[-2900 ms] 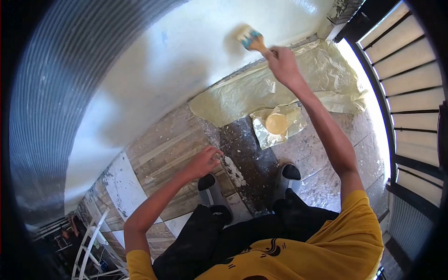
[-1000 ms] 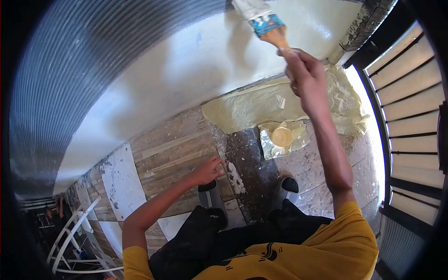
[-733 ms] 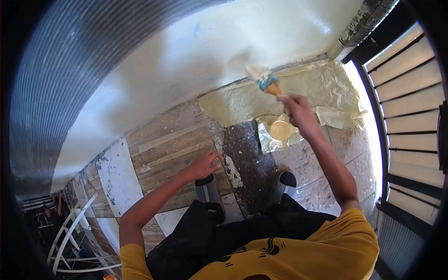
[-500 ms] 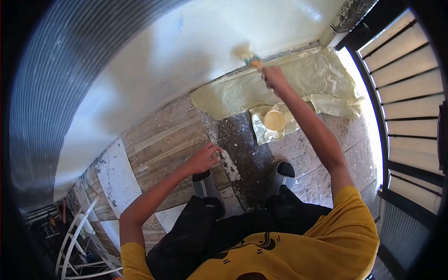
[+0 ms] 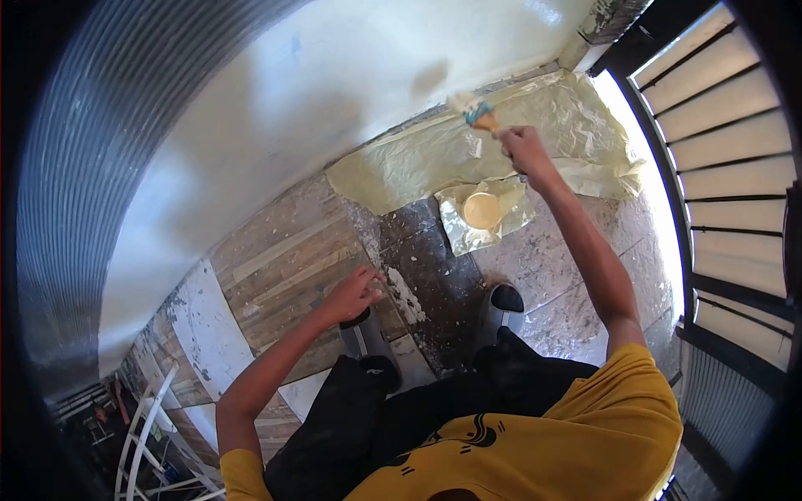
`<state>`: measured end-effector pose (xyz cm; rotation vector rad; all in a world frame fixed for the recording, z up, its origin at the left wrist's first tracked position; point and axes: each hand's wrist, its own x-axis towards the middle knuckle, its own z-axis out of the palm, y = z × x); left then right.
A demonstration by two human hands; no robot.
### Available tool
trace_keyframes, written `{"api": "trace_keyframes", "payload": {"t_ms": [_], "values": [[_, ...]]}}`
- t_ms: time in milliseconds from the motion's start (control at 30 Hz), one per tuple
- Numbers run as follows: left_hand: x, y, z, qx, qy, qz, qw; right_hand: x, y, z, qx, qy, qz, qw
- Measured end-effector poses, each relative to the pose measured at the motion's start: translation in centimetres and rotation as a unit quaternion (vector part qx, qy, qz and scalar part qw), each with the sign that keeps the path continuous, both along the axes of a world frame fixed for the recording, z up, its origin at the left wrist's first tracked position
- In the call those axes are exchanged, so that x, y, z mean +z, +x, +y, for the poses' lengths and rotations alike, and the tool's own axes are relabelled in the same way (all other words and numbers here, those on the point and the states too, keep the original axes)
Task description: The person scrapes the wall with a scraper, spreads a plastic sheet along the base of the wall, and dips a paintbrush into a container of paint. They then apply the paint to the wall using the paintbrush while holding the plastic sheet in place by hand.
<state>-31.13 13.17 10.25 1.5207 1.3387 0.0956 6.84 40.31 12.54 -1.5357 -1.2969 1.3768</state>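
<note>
My right hand (image 5: 526,153) is closed round the wooden handle of a paintbrush (image 5: 479,114), whose bristles look pale and whose ferrule is smeared blue-green. The brush is held out in front of the white wall (image 5: 334,67), and its shadow falls on that wall. Below it, a round tub (image 5: 482,211) of cream-coloured paint stands on a small crumpled sheet (image 5: 456,234). My left hand (image 5: 352,297) hangs above the wood-patterned floor with its fingers apart and nothing in them.
A long yellowish sheet (image 5: 401,171) covers the floor along the wall's base. To the right is a barred metal gate (image 5: 727,184). Corrugated metal (image 5: 92,167) rises at left, with a white metal frame (image 5: 144,426) low down. My shoes (image 5: 501,311) stand near the tub.
My right hand has drawn the paintbrush to the right and down, away from the wall. My left hand has shifted slightly left and down. The view has moved a little.
</note>
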Motion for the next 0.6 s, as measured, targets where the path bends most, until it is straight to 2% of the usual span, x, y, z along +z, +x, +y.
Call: {"api": "trace_keyframes", "payload": {"t_ms": [67,133,200,300,400,467,500,567,600], "values": [[-0.3,0.0,0.5,0.0,0.001,-0.003,1.0,-4.5,-0.2,2.6,0.013,-0.097,-0.026,0.995],[-0.4,0.3,0.9,-0.009,-0.013,0.001,1.0,-6.5,-1.7,5.8,-0.007,-0.065,-0.047,0.997],[-0.2,0.7,1.4,-0.012,-0.004,0.007,1.0,-3.5,-3.2,8.6,-0.02,0.0,-0.023,1.0],[1.2,1.7,2.4,-0.006,0.003,0.004,1.0,4.3,-3.4,9.7,-0.006,0.043,0.017,0.999],[1.2,1.2,2.5,-0.003,0.01,-0.008,1.0,10.7,-2.3,4.7,-0.01,0.125,0.079,0.989],[0.1,0.9,1.5,0.001,0.011,-0.022,1.0,14.2,-0.3,2.0,-0.02,0.143,0.089,0.985],[-0.6,0.3,1.2,0.003,0.011,-0.014,1.0,15.8,1.0,0.7,-0.006,0.144,0.058,0.988],[-0.8,-0.3,1.1,-0.006,0.0,0.003,1.0,16.2,4.2,-0.3,0.072,0.142,0.048,0.986],[-1.1,0.1,0.3,-0.004,-0.01,-0.001,1.0,15.5,4.5,-0.6,0.074,0.132,0.044,0.987]]}}
